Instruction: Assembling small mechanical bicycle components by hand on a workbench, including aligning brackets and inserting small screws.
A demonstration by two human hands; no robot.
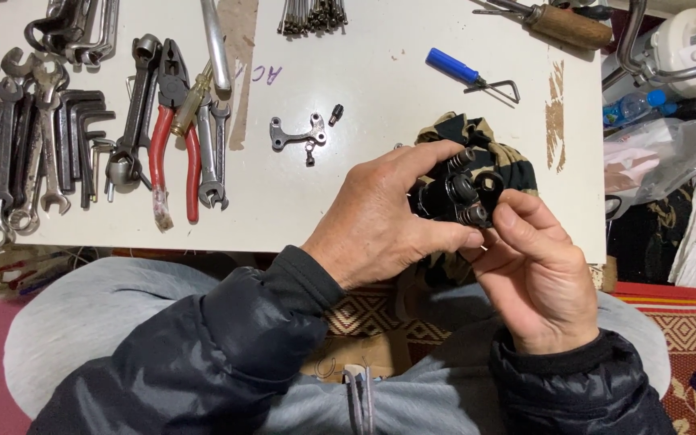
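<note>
My left hand (380, 217) grips a small black mechanical part (454, 193) with coiled springs, held over the front edge of the white table (380, 72). My right hand (537, 274) pinches the same part from the right with thumb and fingers. Under both hands lies a camouflage-patterned cloth (493, 149). Both sleeves are dark and padded.
A small grey metal bracket (296, 133) and a tiny black bolt (336, 113) lie behind my hands. Red-handled pliers (172, 121), several spanners (18, 137) and hex keys lie at the left. A blue-handled tool (465, 72), a wooden-handled tool (565, 24) and spokes (312, 16) are at the back.
</note>
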